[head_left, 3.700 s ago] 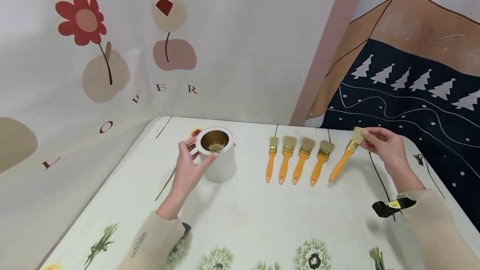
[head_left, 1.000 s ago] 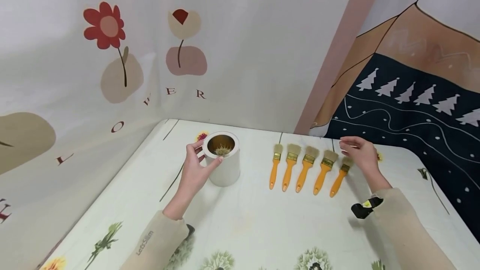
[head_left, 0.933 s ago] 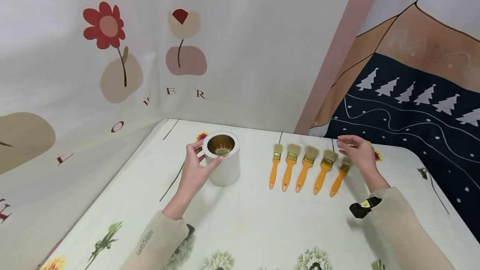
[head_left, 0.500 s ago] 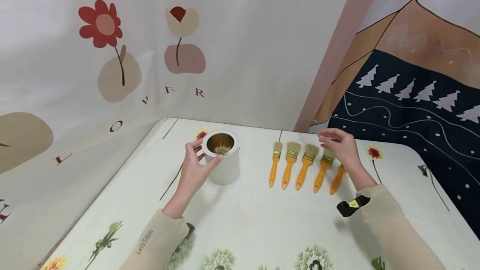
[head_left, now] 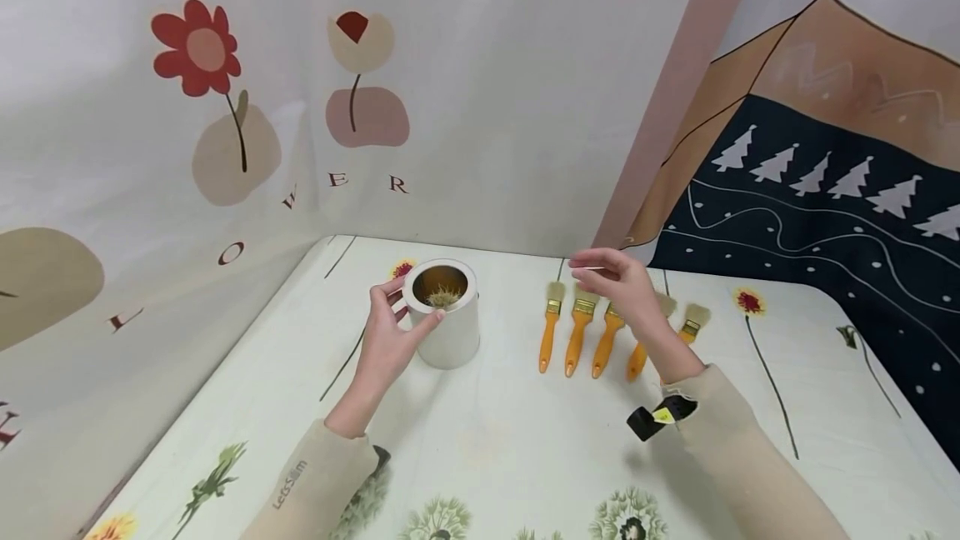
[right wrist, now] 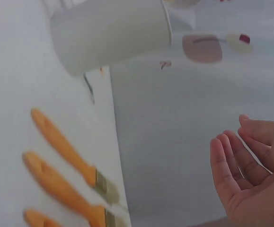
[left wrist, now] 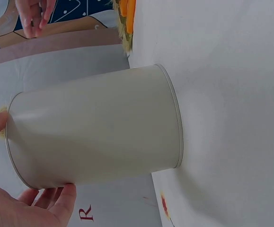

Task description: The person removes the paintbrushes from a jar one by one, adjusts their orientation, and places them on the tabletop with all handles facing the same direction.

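Observation:
My left hand [head_left: 384, 342] grips the rim of a white paint can [head_left: 456, 338], thumb at the near edge and fingers round the far left side. The can stands upright on the table. Inside it show pale bristles [head_left: 443, 298] of a brush; its handle is hidden. My right hand [head_left: 621, 288] hovers over the row of paintbrushes, fingers loosely bent and holding nothing, as the right wrist view confirms. A narrow brush [head_left: 550, 327] lies nearest the can. Beside it is a wider brush [head_left: 580, 332]. My right hand and forearm partly cover the brushes farther right.
A white tablecloth [head_left: 510, 440] printed with flowers covers the table. Behind it hangs a pale curtain [head_left: 495, 107] with flower prints, and on the right a dark cloth [head_left: 810, 215] with tree shapes. A black wrist strap [head_left: 660, 417] sits on the right sleeve.
The brush my right hand held by its bristles now lies at the right end of the row. That hand has let go and moved left over the brushes. My left hand keeps its hold.

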Demonstrator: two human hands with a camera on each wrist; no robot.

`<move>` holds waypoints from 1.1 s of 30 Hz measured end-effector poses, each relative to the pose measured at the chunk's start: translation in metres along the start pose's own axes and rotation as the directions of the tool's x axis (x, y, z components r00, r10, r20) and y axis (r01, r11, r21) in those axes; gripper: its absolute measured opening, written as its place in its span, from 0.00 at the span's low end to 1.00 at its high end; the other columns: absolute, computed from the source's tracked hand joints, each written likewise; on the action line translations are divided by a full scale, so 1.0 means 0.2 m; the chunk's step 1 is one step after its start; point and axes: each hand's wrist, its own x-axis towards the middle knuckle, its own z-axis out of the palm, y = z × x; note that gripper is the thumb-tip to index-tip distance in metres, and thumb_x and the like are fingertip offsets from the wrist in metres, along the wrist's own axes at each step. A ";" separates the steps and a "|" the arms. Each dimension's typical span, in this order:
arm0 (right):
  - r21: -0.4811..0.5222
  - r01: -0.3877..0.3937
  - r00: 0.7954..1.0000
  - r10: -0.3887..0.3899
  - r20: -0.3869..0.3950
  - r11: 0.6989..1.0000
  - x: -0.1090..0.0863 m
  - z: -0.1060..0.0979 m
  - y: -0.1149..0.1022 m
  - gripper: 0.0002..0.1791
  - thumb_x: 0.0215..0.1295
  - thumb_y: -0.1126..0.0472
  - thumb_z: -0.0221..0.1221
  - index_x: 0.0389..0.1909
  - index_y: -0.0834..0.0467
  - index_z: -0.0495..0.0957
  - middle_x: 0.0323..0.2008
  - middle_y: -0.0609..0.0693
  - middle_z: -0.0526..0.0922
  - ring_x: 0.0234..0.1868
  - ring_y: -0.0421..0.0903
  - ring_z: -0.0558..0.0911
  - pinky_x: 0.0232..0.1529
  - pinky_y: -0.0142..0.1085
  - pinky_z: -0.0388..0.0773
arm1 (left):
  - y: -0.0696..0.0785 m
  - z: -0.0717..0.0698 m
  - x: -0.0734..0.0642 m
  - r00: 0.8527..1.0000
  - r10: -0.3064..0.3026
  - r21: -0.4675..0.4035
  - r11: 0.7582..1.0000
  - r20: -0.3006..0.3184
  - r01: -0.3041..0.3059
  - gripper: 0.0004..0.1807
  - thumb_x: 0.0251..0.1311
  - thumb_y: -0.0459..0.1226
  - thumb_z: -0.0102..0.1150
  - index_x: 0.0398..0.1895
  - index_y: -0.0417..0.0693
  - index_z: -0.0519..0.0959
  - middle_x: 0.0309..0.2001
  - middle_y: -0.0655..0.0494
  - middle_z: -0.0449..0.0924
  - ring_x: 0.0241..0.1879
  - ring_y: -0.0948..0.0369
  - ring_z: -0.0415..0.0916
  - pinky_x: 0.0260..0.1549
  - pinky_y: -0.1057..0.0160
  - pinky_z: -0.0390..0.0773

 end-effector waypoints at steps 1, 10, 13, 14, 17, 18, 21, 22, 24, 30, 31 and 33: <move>0.013 0.003 1.000 -0.003 0.011 1.000 0.00 0.03 -0.02 0.20 0.72 0.61 0.58 0.60 0.64 0.75 0.58 0.65 0.79 0.46 0.34 0.84 0.49 0.24 0.85 | 0.00 0.00 0.00 1.000 0.001 0.000 1.000 0.000 -0.001 0.42 0.57 0.37 0.71 0.68 0.37 0.54 0.73 0.44 0.58 0.73 0.48 0.60 0.74 0.50 0.68; 0.071 0.074 0.993 -0.081 0.089 0.995 0.02 0.29 -0.13 0.18 0.68 0.64 0.62 0.57 0.63 0.78 0.56 0.61 0.82 0.48 0.41 0.85 0.52 0.31 0.86 | 0.00 0.01 0.00 1.000 0.004 0.007 1.000 -0.005 -0.004 0.42 0.57 0.37 0.71 0.67 0.36 0.55 0.73 0.44 0.58 0.73 0.48 0.60 0.74 0.50 0.68; 0.045 0.095 0.989 -0.099 0.105 0.994 0.02 0.37 -0.16 0.17 0.67 0.62 0.63 0.56 0.61 0.80 0.55 0.58 0.83 0.51 0.48 0.85 0.55 0.35 0.86 | 0.00 0.01 0.00 1.000 -0.001 0.004 1.000 -0.002 0.001 0.42 0.58 0.37 0.71 0.67 0.37 0.55 0.73 0.44 0.58 0.73 0.48 0.60 0.74 0.51 0.68; 0.034 0.108 0.988 -0.111 0.111 0.994 0.02 0.40 -0.17 0.17 0.67 0.62 0.63 0.55 0.60 0.80 0.55 0.58 0.84 0.52 0.49 0.84 0.55 0.36 0.86 | 0.00 0.01 0.00 1.000 -0.003 0.005 1.000 -0.002 0.003 0.42 0.58 0.37 0.71 0.67 0.37 0.55 0.73 0.44 0.58 0.74 0.48 0.60 0.74 0.51 0.68; 0.025 0.142 0.981 -0.144 0.133 0.990 0.03 0.47 -0.19 0.16 0.66 0.62 0.64 0.54 0.59 0.81 0.54 0.57 0.84 0.53 0.52 0.84 0.56 0.39 0.86 | 0.00 0.01 0.00 1.000 -0.005 0.002 1.000 -0.003 0.005 0.41 0.58 0.37 0.71 0.67 0.37 0.55 0.73 0.44 0.58 0.74 0.48 0.60 0.74 0.50 0.68; 0.029 0.154 0.977 -0.157 0.143 0.988 0.03 0.50 -0.19 0.16 0.66 0.62 0.64 0.54 0.60 0.81 0.53 0.57 0.84 0.54 0.52 0.84 0.56 0.40 0.86 | 0.00 0.01 0.00 1.000 -0.004 0.002 1.000 -0.003 0.004 0.41 0.58 0.37 0.71 0.67 0.37 0.55 0.73 0.44 0.58 0.74 0.48 0.60 0.74 0.50 0.68; 0.044 0.180 0.966 -0.185 0.177 0.983 0.02 0.56 -0.21 0.16 0.65 0.64 0.64 0.53 0.61 0.81 0.53 0.58 0.85 0.53 0.53 0.85 0.56 0.41 0.86 | 0.00 0.01 0.00 1.000 0.000 0.002 1.000 0.001 0.000 0.41 0.58 0.37 0.70 0.66 0.36 0.54 0.73 0.44 0.58 0.74 0.48 0.59 0.74 0.50 0.68; 0.044 0.184 0.964 -0.189 0.188 0.982 0.02 0.57 -0.21 0.16 0.65 0.64 0.65 0.53 0.61 0.81 0.53 0.57 0.85 0.53 0.53 0.85 0.56 0.41 0.86 | 0.00 0.01 0.00 1.000 0.001 0.005 1.000 0.003 -0.001 0.41 0.59 0.37 0.70 0.66 0.36 0.54 0.73 0.43 0.58 0.74 0.47 0.59 0.75 0.50 0.67; 0.034 0.189 0.960 -0.192 0.204 0.981 0.03 0.61 -0.21 0.16 0.65 0.65 0.65 0.53 0.60 0.82 0.52 0.57 0.85 0.53 0.52 0.85 0.55 0.39 0.87 | 0.00 0.00 0.00 1.000 0.004 0.011 1.000 0.005 -0.004 0.40 0.59 0.37 0.69 0.66 0.36 0.54 0.74 0.43 0.57 0.74 0.47 0.59 0.75 0.49 0.67; -0.073 0.241 0.952 -0.221 0.212 0.968 0.02 0.68 -0.20 0.15 0.62 0.64 0.67 0.51 0.59 0.84 0.47 0.54 0.88 0.47 0.48 0.86 0.46 0.31 0.87 | 0.00 0.00 -0.01 1.000 0.017 0.014 1.000 0.012 -0.017 0.40 0.61 0.39 0.68 0.67 0.36 0.53 0.74 0.43 0.57 0.74 0.46 0.58 0.75 0.48 0.66; -0.092 0.257 0.950 -0.234 0.207 0.962 0.02 0.69 -0.20 0.14 0.62 0.65 0.67 0.50 0.59 0.84 0.46 0.54 0.88 0.46 0.48 0.86 0.44 0.29 0.87 | 0.00 0.00 -0.01 1.000 0.019 0.014 1.000 0.013 -0.020 0.41 0.61 0.39 0.68 0.68 0.36 0.53 0.74 0.43 0.57 0.74 0.46 0.58 0.75 0.48 0.66; -0.125 0.292 0.944 -0.265 0.195 0.948 0.02 0.71 -0.20 0.12 0.62 0.66 0.67 0.47 0.59 0.86 0.44 0.54 0.88 0.43 0.48 0.86 0.41 0.27 0.87 | 0.00 0.00 -0.01 1.000 0.023 0.011 1.000 0.014 -0.024 0.41 0.61 0.39 0.68 0.67 0.36 0.53 0.74 0.43 0.57 0.74 0.46 0.59 0.75 0.48 0.66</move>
